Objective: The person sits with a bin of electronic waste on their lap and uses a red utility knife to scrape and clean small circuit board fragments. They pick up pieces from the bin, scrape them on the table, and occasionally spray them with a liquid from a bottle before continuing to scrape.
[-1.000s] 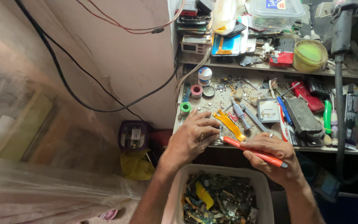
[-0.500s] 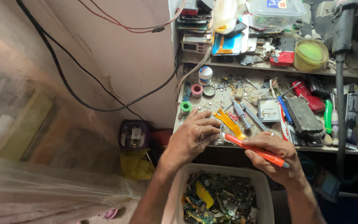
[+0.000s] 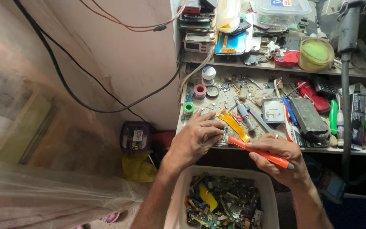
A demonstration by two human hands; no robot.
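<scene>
Head view: right hand [image 3: 281, 159] has its grip closed around an orange screwdriver [image 3: 261, 153]. Left hand [image 3: 195, 138], just beside its tip, pinches a small dark part [image 3: 224, 132] at the worktop [image 3: 217, 101] edge; a scrap bin [image 3: 183, 191] sits below both.

On the cluttered bench [image 3: 217, 106] we see a green roll of tape [image 3: 188, 107], a pink roll [image 3: 199, 90] and a small white pot [image 3: 208, 74]. A yellow pry tool [image 3: 233, 124] lies near the front edge. On the shelf above stand a yellow-green tub [image 3: 316, 54] and a stack of phones [image 3: 197, 25]. Below, a white bin [image 3: 183, 186] holds circuit-board scrap. Black cables [image 3: 85, 85] cross the wall.
</scene>
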